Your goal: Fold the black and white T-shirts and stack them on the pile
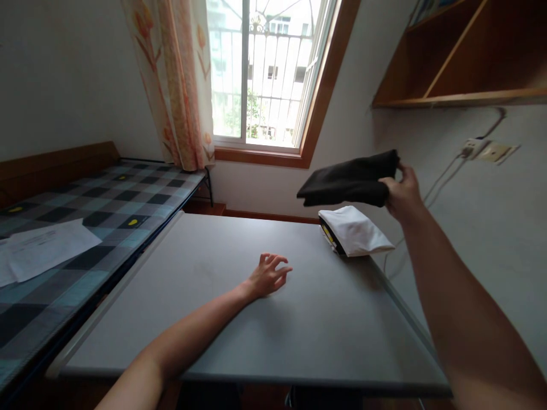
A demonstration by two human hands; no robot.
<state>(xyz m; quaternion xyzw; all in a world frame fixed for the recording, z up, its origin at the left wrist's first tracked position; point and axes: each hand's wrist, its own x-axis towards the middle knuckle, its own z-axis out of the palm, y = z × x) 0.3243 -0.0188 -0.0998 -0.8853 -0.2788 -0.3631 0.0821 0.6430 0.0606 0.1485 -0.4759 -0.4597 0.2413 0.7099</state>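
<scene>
A folded black cloth (pixel 350 179) hangs in the air above the far right of the table, its right end pinched in my right hand (pixel 404 191). Below it, a white folded cloth (pixel 352 230) lies on top of a small pile at the table's far right corner; dark and yellow edges show at the pile's left side. My left hand (pixel 271 276) is over the middle of the grey table (pixel 205 324), fingers spread and curled a little, with nothing in it. Whether that hand touches the tabletop I cannot tell.
Left of the table stands a bed with a checked mattress (pixel 128 188) and some printed papers (pixel 53 250) on it. A barred window (pixel 265 74) with a flowered curtain (pixel 175 85) is behind. Wooden shelves (pixel 461 51) and a wall socket (pixel 491 151) with cables are at right.
</scene>
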